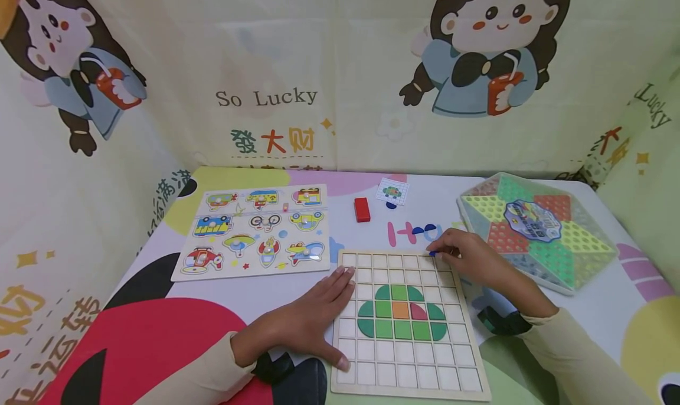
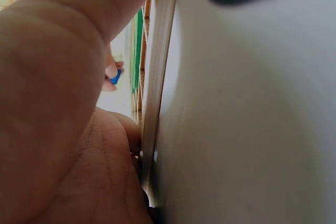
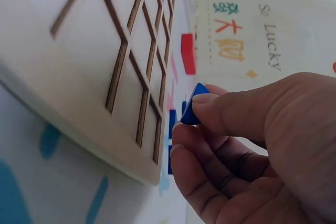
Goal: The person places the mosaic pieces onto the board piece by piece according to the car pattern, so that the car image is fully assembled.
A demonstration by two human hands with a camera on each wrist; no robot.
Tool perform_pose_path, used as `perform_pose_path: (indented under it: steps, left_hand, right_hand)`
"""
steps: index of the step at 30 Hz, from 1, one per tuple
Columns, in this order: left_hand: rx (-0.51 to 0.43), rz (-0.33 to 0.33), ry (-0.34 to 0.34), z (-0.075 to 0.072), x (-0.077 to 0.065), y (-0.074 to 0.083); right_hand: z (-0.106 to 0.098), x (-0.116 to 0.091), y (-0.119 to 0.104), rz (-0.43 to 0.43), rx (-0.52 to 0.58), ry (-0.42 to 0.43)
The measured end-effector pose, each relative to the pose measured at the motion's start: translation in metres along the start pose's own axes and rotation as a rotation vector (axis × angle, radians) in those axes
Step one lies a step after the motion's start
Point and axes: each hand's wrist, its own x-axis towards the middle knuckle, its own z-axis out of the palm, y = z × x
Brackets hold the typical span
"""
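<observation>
A wooden grid board point(image 1: 409, 394) lies flat with white cells, several of them filled by green square tiles point(image 1: 383, 329), darker green rounded tiles point(image 1: 365, 328), one orange square point(image 1: 401, 310) and a red rounded tile point(image 1: 418, 312). Along its left edge rests my left hand point(image 1: 297, 319), fingers extended and the thumb at the lower rim. My right hand point(image 1: 475, 263) pinches a small blue tile point(image 3: 193, 106) with a curved edge between thumb and fingers, right by the board's top right part. In the left wrist view, my palm stands against the board's side.
Two blue tiles point(image 1: 419, 230) lie beyond the board, near a red block point(image 1: 362, 209) and a pattern card point(image 1: 392, 191), with another blue tile point(image 1: 391, 205) at the card's lower edge. A vehicle puzzle board point(image 1: 255, 268) is at left, a hexagonal marble-game box point(image 1: 536, 234) at right.
</observation>
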Motion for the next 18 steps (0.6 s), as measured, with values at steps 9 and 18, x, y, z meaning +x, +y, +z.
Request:
perform_pose_path:
  steps: [9,18]
  left_hand:
    - [0.020,0.000,0.002,0.001,0.001,-0.001]
    - [0.029,0.005,0.002,0.001,0.001,-0.001]
  right_hand:
    - [0.000,-0.009,-0.011,-0.062,0.046,-0.061]
    - [0.005,-0.017,-0.015,-0.089,0.075,-0.131]
